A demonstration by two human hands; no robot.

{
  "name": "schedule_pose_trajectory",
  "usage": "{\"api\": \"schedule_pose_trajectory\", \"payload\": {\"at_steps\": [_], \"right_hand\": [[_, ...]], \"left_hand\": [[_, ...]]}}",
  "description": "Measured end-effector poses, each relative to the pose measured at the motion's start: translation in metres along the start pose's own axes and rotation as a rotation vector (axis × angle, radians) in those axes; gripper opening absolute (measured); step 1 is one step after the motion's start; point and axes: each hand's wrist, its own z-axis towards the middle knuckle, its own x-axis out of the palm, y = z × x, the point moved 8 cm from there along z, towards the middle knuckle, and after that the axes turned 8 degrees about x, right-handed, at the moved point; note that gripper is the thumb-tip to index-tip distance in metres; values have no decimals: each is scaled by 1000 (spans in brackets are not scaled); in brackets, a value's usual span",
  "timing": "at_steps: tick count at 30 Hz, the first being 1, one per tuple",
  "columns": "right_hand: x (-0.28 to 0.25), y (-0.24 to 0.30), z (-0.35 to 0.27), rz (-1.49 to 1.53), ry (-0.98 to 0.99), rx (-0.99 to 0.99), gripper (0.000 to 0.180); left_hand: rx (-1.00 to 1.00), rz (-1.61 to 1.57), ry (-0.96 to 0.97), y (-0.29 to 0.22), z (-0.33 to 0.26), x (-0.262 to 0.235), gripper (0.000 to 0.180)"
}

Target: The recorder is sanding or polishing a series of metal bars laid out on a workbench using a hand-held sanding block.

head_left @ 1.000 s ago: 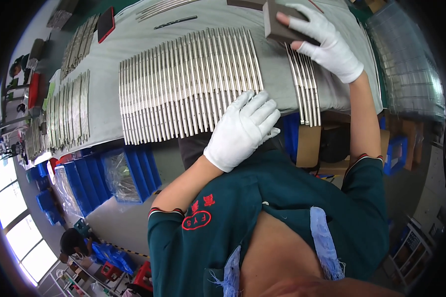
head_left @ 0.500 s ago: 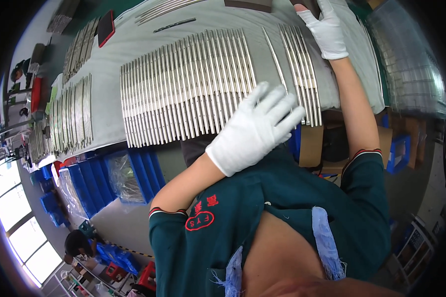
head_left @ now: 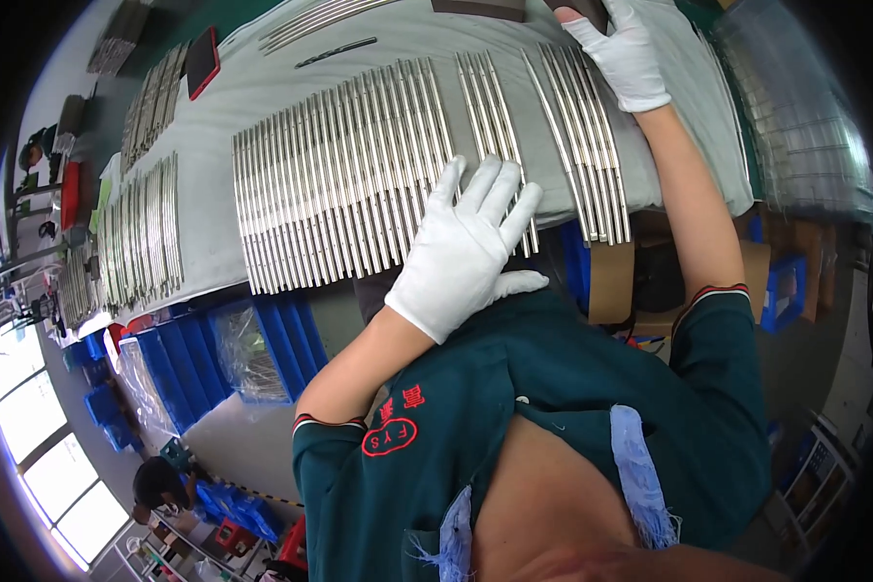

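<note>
A long row of slim silver metal rods [head_left: 335, 175] lies side by side on the cloth-covered table. My left hand [head_left: 461, 242], in a white glove, rests flat with fingers spread over the lower ends of the row's right side. Under and beyond its fingertips, a few rods [head_left: 490, 102] stand apart from the main row. My gloved right hand [head_left: 626, 60] is at the top right, its bare thumb tip showing, closed on a dark brown block [head_left: 595, 14] partly cut off by the view's edge. Below it lies a smaller group of rods [head_left: 592, 155].
A drill bit [head_left: 335, 52], a red-edged phone [head_left: 203, 64] and another dark block [head_left: 477, 9] lie on the far part of the table [head_left: 199, 238]. More rod bundles [head_left: 141, 223] are at left. Blue crates [head_left: 170, 364] stand below the edge; clear plastic trays [head_left: 800, 116] sit at right.
My left hand has moved left along the row. Several rods have parted from the row's right end, and the lone slanted rod now lies closer to the right group.
</note>
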Motion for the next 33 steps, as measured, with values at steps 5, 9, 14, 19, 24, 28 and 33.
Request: {"api": "schedule_pose_trajectory", "payload": {"at_steps": [5, 9, 14, 19, 24, 28, 33], "right_hand": [[-1, 6, -1, 10, -27, -11, 64], [-7, 6, -3, -1, -70, -5, 64], [-8, 2, -1, 2, -90, -5, 63], [-7, 9, -1, -1, -81, -12, 62], [-5, -1, -2, -24, -98, -21, 60], [-5, -7, -1, -52, -119, -20, 57], [-6, -10, -2, -30, -121, -14, 58]], "left_hand": [[81, -70, -26, -13, 17, 5, 90], [103, -80, -14, -13, 12, 3, 88], [-26, -1, 52, 3, -15, -5, 87], [-78, 64, 71, 12, -29, -5, 89], [-5, 15, 53, -4, -4, -1, 86], [178, -277, -130, -21, 10, -1, 85], [-119, -30, -2, 21, -29, -15, 91]]}}
